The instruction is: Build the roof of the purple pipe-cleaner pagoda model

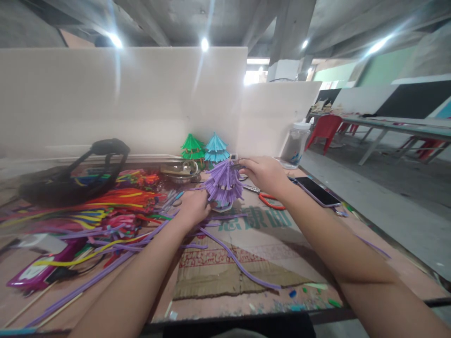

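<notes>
A two-tiered purple pipe-cleaner pavilion [224, 184] stands upright in the middle, on a small pale base [222, 207]. My left hand [194, 205] closes round its lower left side, with some fingertips hidden behind it. At the upper right of the roof, my right hand [262, 172] is pinched on a small dark thing that I cannot make out, right beside the tip. Behind it are a green pavilion [192, 149] and a light blue pavilion [216, 149] of similar shape. Orange-handled scissors [271, 202] lie below my right wrist.
Bundles of coloured pipe cleaners [120, 199] and a purple glue gun [49, 267] cover the left side. A black bag [70, 180], a glass bowl [179, 172], a phone [318, 191] and a clear bottle [293, 146] surround the cardboard [211, 277]. A white partition [123, 103] rises behind.
</notes>
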### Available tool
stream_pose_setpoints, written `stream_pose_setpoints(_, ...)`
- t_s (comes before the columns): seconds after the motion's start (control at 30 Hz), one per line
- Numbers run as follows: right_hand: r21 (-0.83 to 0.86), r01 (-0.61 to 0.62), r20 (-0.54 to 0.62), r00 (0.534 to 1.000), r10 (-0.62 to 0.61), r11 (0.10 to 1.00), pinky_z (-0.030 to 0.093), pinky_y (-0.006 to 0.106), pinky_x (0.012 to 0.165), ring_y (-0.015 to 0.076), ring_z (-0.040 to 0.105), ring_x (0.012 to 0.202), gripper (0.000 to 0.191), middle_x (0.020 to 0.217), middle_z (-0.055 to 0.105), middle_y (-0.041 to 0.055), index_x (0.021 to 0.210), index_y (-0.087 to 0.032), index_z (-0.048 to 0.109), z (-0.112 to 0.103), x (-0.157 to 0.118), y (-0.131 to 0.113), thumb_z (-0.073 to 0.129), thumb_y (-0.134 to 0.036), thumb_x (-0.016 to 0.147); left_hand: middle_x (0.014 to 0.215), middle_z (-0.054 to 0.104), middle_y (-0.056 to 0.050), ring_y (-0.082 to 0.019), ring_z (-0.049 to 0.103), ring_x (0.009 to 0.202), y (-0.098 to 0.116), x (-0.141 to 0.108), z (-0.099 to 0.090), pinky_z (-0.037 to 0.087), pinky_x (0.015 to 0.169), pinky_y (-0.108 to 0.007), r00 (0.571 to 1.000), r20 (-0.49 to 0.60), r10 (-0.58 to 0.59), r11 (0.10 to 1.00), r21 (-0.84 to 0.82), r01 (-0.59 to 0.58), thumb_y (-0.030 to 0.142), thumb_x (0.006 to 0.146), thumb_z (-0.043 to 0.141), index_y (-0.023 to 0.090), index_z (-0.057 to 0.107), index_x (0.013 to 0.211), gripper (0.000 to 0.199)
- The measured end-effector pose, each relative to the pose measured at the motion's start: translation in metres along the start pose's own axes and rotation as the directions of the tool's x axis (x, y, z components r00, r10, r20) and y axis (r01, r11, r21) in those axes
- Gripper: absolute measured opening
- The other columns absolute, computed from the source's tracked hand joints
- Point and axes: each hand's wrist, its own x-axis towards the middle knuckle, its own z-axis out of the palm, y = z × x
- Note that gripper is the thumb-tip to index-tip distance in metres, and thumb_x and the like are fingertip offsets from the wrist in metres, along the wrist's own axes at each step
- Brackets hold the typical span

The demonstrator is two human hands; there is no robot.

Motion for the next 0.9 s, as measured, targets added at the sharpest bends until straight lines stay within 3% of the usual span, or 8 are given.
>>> stream_pose_setpoints(0.23,-0.004,-0.003,-0.012,1.000,0.003,1.000,0.044,0.033,0.074,0.0221,0.067,0.089,0.027,0.096,0.074,0.0108,0.108,-0.015,0.069,-0.0005,0.0003,-0.0013,0.051,-0.032,0.098,0.105,0.069,-0.015,-0.031,0.064,0.102,0.0020,-0.0002,-0.0018,0.045,0.087,-0.038,1.000,-0.002,0.007,0.996,0.088,-0.007,0.041,0.089,0.054,0.015,0.058,0.102,0.029)
stream_pose_setpoints(0.9,0.025,-0.020,0.002,1.000,0.020,0.999,0.043,0.033,0.075,0.0220,0.066,0.091,0.028,0.100,0.074,0.0101,0.111,-0.017,0.067,-0.0001,-0.0004,-0.0019,0.048,-0.033,0.099,0.107,0.068,-0.015,-0.030,0.063,0.106,0.0010,0.0003,-0.0012,0.043,0.091,-0.038,1.000,0.012,-0.015,1.000,0.001,0.015,0.039,0.088,0.056,0.018,0.057,0.108,0.029)
